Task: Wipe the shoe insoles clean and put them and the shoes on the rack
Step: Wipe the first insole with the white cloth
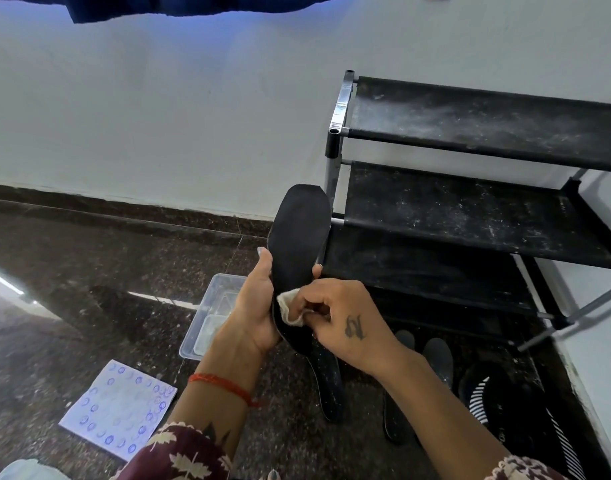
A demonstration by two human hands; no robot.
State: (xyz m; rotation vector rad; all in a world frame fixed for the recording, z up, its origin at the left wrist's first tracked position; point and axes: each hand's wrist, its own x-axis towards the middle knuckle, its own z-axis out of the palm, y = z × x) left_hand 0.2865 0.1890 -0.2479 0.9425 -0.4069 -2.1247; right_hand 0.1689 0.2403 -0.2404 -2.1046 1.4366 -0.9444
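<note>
Beside rack (470, 216) front-left corner: left hand (259, 313) fingers wrap insole (298, 244) edge, holding it upright & steady; right hand (345, 320) pinches cloth (292, 308) vs its face, prob. wiping.

Pale wall (158, 116), dark speckled floor (89, 271).

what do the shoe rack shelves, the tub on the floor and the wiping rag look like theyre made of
Rack shelves: likely matte black fabric stretched between metal tubes, dusted white.
Tub: clear glossy plastic; the floor shows through.
Rag: soft off-white cloth, bunched in the right hand against the insole.
</note>
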